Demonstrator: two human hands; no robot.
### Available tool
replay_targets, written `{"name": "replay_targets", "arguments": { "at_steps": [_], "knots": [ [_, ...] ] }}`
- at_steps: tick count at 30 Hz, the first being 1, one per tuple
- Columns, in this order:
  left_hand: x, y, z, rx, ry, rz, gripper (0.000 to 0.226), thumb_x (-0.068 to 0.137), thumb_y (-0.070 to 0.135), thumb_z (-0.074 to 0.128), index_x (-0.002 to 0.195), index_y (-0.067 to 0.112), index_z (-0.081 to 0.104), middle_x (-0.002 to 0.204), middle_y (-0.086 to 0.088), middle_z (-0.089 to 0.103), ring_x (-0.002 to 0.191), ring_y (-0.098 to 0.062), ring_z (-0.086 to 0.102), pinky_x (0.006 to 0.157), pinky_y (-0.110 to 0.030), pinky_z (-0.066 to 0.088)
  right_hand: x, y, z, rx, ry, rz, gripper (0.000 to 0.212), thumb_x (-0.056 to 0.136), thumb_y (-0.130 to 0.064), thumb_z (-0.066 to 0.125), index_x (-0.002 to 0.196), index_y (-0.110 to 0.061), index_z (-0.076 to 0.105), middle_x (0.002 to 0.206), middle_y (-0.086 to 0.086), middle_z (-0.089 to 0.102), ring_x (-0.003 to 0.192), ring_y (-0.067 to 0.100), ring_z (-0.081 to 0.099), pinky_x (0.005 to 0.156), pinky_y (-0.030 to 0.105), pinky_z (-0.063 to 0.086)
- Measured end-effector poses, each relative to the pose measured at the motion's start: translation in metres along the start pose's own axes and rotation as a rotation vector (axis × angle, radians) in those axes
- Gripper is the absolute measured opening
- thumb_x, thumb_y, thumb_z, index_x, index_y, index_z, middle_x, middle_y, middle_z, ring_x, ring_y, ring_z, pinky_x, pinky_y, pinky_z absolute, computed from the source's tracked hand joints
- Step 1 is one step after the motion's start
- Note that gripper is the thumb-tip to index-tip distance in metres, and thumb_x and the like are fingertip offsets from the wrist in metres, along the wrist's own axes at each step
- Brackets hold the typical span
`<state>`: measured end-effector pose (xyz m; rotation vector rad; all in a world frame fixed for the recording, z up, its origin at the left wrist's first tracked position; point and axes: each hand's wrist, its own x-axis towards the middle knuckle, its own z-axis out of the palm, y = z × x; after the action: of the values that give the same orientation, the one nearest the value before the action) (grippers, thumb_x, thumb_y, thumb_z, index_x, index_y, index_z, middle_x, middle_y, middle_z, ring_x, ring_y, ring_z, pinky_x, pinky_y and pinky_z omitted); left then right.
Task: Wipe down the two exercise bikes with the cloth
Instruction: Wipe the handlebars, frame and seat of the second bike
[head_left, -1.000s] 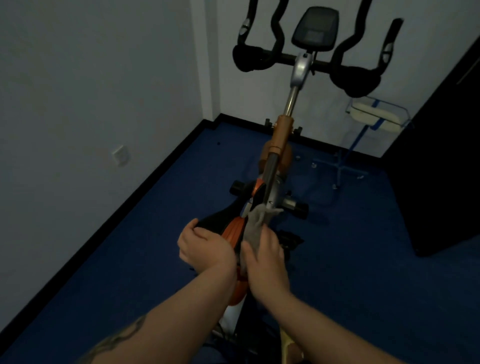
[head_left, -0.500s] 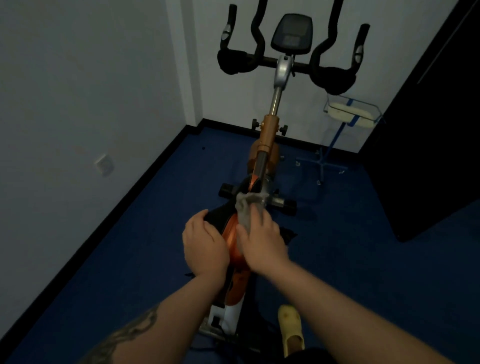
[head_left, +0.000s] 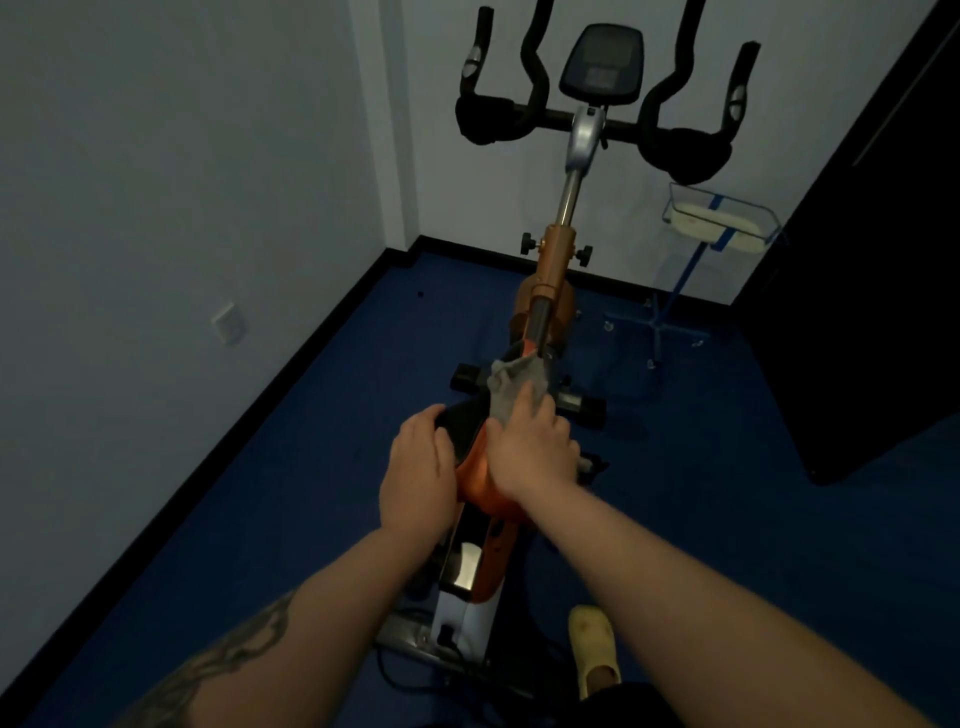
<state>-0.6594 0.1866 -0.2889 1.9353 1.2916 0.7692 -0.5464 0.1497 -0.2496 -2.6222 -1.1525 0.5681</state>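
One orange and black exercise bike (head_left: 553, 260) stands in front of me, its black handlebars and console near the top of the view. My right hand (head_left: 532, 447) presses a grey cloth (head_left: 511, 382) onto the top of the bike's frame, fingers laid over the cloth. My left hand (head_left: 418, 473) rests on the black part on the left side of the frame, fingers bent over its edge. Only this one bike is in view.
A white wall runs along the left with a socket (head_left: 228, 323). A blue wire stand with a basket (head_left: 719, 223) stands at the back right. A dark door or cabinet (head_left: 878, 291) fills the right. My yellow shoe (head_left: 595, 644) is on the blue floor.
My right hand has slid the cloth forward along the frame towards the handlebar post. My left hand has shifted forward a little along the left side.
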Motion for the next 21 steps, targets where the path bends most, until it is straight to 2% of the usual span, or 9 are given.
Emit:
{"name": "replay_targets", "arguments": {
  "at_steps": [3, 7, 9, 11, 15, 18, 21],
  "knots": [
    [0.0, -0.003, -0.003, -0.019, -0.044, 0.017, 0.038, 0.104, 0.025, 0.027, 0.139, 0.019, 0.04, 0.137, 0.001, 0.045, 0.122, -0.01, 0.042, 0.096, -0.025, 0.034, 0.007, -0.005, -0.012, 0.034, -0.071, 0.001, 0.061, 0.102, -0.05, 0.021, 0.154, -0.03, -0.002, 0.161, 0.012, 0.001, 0.141, 0.036, 0.02, 0.111, 0.051, 0.024],
    [0.001, -0.005, -0.003, -0.036, -0.06, 0.017, 0.039, 0.104, 0.027, 0.026, 0.14, 0.022, 0.039, 0.138, 0.003, 0.043, 0.122, -0.008, 0.039, 0.097, -0.026, 0.033, -0.044, 0.026, 0.002, 0.07, -0.022, -0.164, 0.055, 0.098, -0.057, 0.007, 0.151, -0.045, -0.003, 0.161, 0.006, -0.011, 0.146, 0.028, 0.004, 0.115, 0.051, 0.019],
    [0.001, -0.004, -0.001, -0.03, -0.053, 0.008, 0.039, 0.103, 0.027, 0.026, 0.14, 0.022, 0.039, 0.138, 0.003, 0.043, 0.121, -0.007, 0.039, 0.095, -0.025, 0.032, -0.061, 0.036, 0.007, 0.17, 0.007, -0.179, 0.05, 0.098, -0.055, 0.008, 0.148, -0.051, 0.008, 0.162, 0.001, -0.009, 0.147, 0.022, 0.0, 0.116, 0.049, 0.019],
    [0.001, -0.005, 0.0, -0.023, -0.04, 0.016, 0.039, 0.103, 0.026, 0.027, 0.14, 0.02, 0.04, 0.137, 0.001, 0.044, 0.122, -0.009, 0.039, 0.096, -0.025, 0.031, -0.057, 0.032, 0.006, 0.191, 0.054, -0.158, 0.043, 0.101, -0.05, 0.018, 0.144, -0.053, 0.026, 0.162, 0.0, 0.0, 0.145, 0.021, 0.007, 0.114, 0.046, 0.023],
    [0.001, -0.004, -0.003, -0.027, -0.054, 0.029, 0.04, 0.104, 0.026, 0.027, 0.141, 0.018, 0.039, 0.138, 0.0, 0.044, 0.125, -0.012, 0.039, 0.103, -0.03, 0.034, -0.019, 0.011, -0.006, 0.147, 0.076, -0.111, 0.04, 0.102, -0.045, 0.03, 0.139, -0.045, 0.044, 0.161, 0.006, 0.012, 0.144, 0.026, 0.019, 0.115, 0.043, 0.021],
    [0.0, -0.004, -0.003, -0.053, -0.049, 0.024, 0.039, 0.104, 0.026, 0.028, 0.14, 0.02, 0.04, 0.137, 0.001, 0.045, 0.124, -0.011, 0.04, 0.101, -0.028, 0.034, -0.015, 0.009, 0.005, 0.119, 0.122, -0.089, 0.046, 0.101, -0.046, 0.03, 0.146, -0.037, 0.037, 0.161, 0.009, 0.012, 0.146, 0.026, 0.013, 0.118, 0.044, 0.014],
    [-0.001, -0.005, -0.002, -0.09, -0.038, 0.013, 0.038, 0.103, 0.028, 0.028, 0.139, 0.023, 0.04, 0.135, 0.005, 0.045, 0.123, -0.008, 0.04, 0.1, -0.027, 0.033, -0.045, 0.02, 0.029, -0.06, 0.255, -0.235, 0.054, 0.099, -0.047, 0.033, 0.151, -0.035, 0.022, 0.161, 0.014, 0.005, 0.147, 0.03, 0.004, 0.119, 0.048, 0.006]
  ]
}}
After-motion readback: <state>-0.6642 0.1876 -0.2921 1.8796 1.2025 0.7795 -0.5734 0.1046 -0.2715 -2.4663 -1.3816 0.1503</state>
